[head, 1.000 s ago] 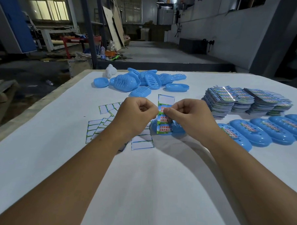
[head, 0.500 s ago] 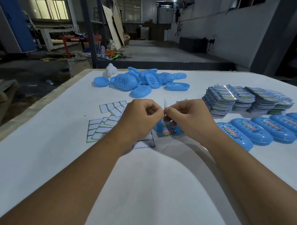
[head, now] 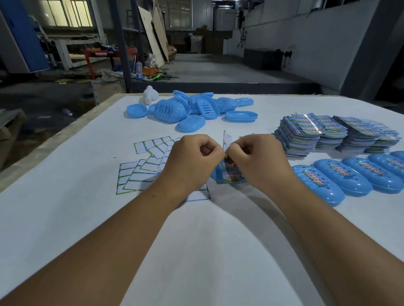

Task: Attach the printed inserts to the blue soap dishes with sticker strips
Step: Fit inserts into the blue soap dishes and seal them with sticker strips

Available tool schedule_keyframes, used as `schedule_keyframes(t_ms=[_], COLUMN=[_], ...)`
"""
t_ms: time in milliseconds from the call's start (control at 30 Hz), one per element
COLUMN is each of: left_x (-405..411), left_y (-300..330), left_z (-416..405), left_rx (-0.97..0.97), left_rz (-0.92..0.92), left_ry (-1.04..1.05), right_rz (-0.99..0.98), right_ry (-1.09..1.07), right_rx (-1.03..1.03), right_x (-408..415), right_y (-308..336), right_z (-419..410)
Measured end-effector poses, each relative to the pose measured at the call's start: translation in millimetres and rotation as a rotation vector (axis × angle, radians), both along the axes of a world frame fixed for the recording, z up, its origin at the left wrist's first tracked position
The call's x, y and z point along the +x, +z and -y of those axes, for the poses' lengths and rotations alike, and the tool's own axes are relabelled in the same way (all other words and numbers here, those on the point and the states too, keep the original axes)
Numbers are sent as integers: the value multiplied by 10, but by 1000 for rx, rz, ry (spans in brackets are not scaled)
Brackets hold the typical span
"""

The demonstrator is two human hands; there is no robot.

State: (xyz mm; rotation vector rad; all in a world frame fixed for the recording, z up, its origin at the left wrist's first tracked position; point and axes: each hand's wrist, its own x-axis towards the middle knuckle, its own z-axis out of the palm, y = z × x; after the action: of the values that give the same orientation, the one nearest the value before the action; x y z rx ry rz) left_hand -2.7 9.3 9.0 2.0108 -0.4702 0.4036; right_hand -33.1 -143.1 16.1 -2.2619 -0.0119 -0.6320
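Now both hands (head: 225, 162) pinching sticker strip (head: 226, 140), edge-on, long axis upright, above soap dish (head: 229, 176)

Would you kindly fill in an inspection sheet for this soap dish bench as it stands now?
Surface: white table.
Job's things: loose dishes piled far; finished dishes in a row at right; insert stacks behind them; sticker sheets at left.
Clutter: white object by the pile.
Hands: left hand and right hand pinch a strip over a dish.
Cables: nothing seen.
Surroundings: dim workshop, boards, debris.
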Motion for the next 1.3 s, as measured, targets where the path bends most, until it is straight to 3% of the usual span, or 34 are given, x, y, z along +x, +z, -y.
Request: schedule_keyframes(t_ms=[167,367,833,867,933,1067,1167,1300], left_x=[88,180,249,231,178,19,-55,-52], left_y=[-2,35,38,48,79,115,88,61], left_z=[-82,-184,-403,-387,-331,-140,-50,-31], left_rx=[-29,39,883,856,625,34,-115,-117], left_rz=[-63,-141,-108,-65,12,-111,-233,-280], left_ry=[111,241,557,568,507,71,-76,-115], right_rz=[-68,-121,-101,-85,-54,-8,17,54], right_ry=[39,-11,-60,-58,-65,-80,-53,-43], right_rx=[236,319,162,140,92,48,41,25], right_x=[8,35,3,1,6,1,0,16], right_y=[20,21,5,-1,-8,-18,-37,-48], right_z=[70,120,105,100,98,73,63,57])
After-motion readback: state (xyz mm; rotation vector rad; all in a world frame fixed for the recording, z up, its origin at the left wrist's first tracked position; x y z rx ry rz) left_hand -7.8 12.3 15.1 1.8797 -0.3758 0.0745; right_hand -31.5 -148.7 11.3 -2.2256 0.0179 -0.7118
